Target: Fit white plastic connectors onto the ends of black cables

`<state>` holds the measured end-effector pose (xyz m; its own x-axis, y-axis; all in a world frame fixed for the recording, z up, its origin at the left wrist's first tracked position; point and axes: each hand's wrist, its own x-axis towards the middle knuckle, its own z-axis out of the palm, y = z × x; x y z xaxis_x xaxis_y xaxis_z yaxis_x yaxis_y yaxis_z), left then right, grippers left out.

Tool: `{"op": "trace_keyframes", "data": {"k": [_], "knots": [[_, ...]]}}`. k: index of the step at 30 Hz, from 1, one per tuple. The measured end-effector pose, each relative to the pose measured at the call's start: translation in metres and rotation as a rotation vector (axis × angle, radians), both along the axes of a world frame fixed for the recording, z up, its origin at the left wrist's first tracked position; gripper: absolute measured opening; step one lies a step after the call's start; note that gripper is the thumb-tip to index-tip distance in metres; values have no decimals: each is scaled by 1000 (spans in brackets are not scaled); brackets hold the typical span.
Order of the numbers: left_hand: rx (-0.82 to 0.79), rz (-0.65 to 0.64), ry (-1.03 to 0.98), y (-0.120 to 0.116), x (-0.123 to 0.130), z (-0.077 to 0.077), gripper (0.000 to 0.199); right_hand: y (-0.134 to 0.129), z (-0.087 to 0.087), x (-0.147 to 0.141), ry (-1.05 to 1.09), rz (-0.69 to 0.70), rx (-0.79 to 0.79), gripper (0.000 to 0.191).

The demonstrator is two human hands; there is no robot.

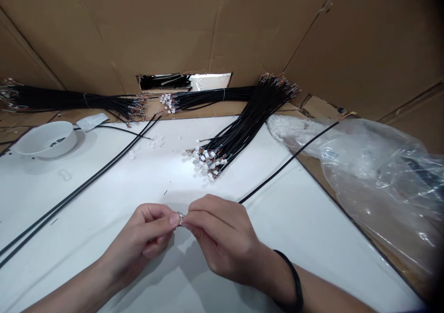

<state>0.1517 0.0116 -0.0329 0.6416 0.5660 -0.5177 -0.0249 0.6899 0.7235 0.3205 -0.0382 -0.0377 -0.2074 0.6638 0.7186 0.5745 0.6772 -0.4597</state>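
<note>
beyond the hands, a sheet of white-topped worktop point(104, 178) carries most of the clutter: a loose heap of black wire harnesses point(243, 128) tipped with white connectors lies straight ahead, with two more tied bundles point(208, 99) point(69, 99) along the back edge against a cardboard wall point(208, 26). a white bowl point(45, 139) sits far left, near a paper tag point(92, 122) and a scatter of white connector bits point(156, 140). two long black cables point(79, 188) cross the left side, and a clear plastic bag point(374, 183) slumps at right. nothing stands between the person and the work. a single black cable point(287, 162) runs from behind the right hand point(222, 239), which wears a black wristband point(294, 276). the left hand point(142, 239) meets it in mid-air, and the fingers point(169, 220) of both are closed, pinching a small metallic piece point(180, 219) between their tips, too small to make out clearly.
</note>
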Motion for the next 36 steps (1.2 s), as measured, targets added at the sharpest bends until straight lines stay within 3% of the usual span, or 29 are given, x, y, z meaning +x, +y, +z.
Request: {"op": "trace_keyframes", "data": {"k": [7,11,16,21,26,31,36], "knots": [[40,26,75,-2,2,4,39,-2,-1,2,-62,20,19,16],[39,33,69,-3,2,3,39,-1,-1,1,34,33,17,15],[93,36,93,-4,-2,2,32,0,8,-1,200,45,-141,5],[155,73,112,-3,-2,3,32,1,15,0,371,101,-443,5],[177,68,116,-2,1,2,29,2,14,4,403,141,-636,6],[178,30,117,-2,-1,0,29,1,11,5,400,141,-698,8],[231,40,181,-5,0,-2,31,-1,8,-2,392,58,-620,8]]}}
